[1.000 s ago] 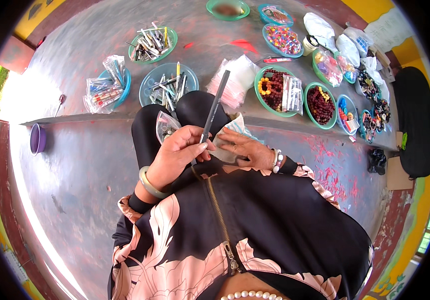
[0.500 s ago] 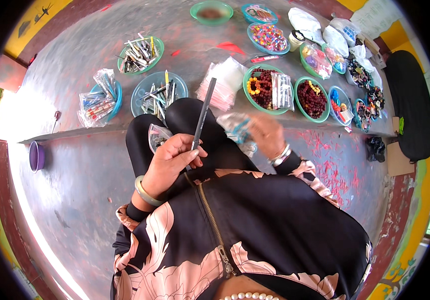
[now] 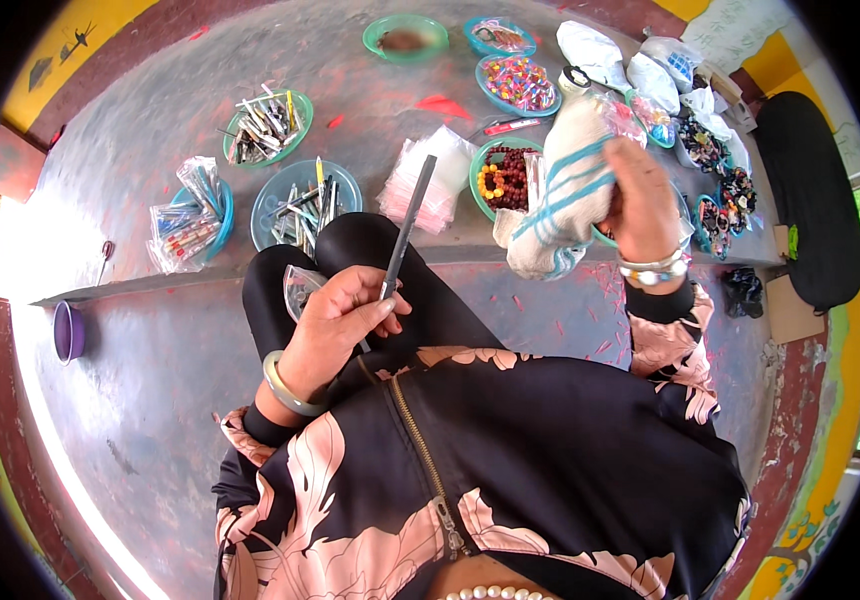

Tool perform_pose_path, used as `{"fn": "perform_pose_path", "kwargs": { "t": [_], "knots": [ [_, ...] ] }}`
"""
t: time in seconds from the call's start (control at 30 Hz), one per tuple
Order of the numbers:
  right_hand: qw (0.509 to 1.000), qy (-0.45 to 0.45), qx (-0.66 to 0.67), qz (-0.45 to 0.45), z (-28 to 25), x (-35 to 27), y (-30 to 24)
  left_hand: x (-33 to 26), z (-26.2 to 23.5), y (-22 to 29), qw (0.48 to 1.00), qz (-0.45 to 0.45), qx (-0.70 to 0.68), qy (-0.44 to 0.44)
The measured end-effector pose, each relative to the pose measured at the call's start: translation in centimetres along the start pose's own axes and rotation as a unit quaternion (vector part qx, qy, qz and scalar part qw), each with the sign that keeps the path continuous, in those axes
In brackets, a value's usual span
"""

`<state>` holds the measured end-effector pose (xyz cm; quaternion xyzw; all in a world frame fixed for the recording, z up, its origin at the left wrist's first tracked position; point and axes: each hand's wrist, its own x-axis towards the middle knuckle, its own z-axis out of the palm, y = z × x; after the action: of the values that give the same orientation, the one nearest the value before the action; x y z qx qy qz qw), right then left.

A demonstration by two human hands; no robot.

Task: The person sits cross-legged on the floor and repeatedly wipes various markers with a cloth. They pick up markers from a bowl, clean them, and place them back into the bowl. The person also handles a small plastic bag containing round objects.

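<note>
The left hand point(image 3: 338, 314) pinches the lower end of a dark slim stick point(image 3: 413, 220), perhaps a pen, between its fingers; its long axis points forward, leaning right. Well apart rightward, the right hand point(image 3: 645, 205) clutches a blue-striped white cloth point(image 3: 562, 185).

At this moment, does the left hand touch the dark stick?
Touching. The head view shows it: the left hand pinches the dark stick near its lower end, with no gap between them.
</note>
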<state>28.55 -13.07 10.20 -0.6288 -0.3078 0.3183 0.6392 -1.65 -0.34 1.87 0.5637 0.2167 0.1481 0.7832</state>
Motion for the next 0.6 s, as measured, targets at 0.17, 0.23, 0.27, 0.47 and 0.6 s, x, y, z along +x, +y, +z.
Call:
{"fn": "perform_pose_path", "kwargs": {
  "t": [0.17,0.23,0.27,0.47,0.6],
  "knots": [
    [0.932,-0.039,0.336,-0.126,-1.6,0.8,3.0,0.1,0.3,0.4,1.0,0.015,0.0,-0.012],
    [0.904,-0.116,0.41,-0.015,-4.5,1.8,12.7,0.5,0.3,0.5,0.999,0.022,-0.003,-0.024],
    [0.897,-0.111,0.422,0.076,-1.5,0.5,15.3,0.7,0.1,0.5,1.0,0.023,0.01,-0.018],
    [0.955,-0.245,0.141,0.087,6.2,-0.4,21.5,-0.2,-0.3,-0.1,1.0,0.019,0.012,0.002],
    [0.933,-0.239,0.252,0.089,9.0,1.3,18.2,-0.3,-0.4,0.0,0.999,0.025,-0.013,0.018]
  ]
}}
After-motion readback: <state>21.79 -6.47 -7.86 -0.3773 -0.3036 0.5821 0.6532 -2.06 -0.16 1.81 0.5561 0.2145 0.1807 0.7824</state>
